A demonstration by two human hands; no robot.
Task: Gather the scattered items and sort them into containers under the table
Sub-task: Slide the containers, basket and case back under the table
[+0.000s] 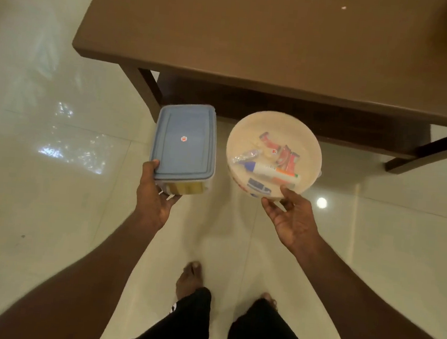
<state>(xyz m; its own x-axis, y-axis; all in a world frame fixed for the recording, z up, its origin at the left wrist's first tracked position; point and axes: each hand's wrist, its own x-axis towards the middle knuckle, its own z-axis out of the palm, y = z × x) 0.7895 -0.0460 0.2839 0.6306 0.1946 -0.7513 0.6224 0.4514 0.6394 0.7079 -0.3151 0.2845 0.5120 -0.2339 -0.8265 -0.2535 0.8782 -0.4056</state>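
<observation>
While both hands grip containers, the blue-lidded box (185,143) points tableward.

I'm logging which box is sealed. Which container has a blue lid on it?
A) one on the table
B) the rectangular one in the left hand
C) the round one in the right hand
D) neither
B: the left hand holds the rectangular container capped by a blue lid; the round container in the right hand shows its contents.

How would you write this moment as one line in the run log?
left hand: grip on blue-lidded box | right hand: grip on round container, glue stick and sachets inside | both held above floor, before table
</observation>
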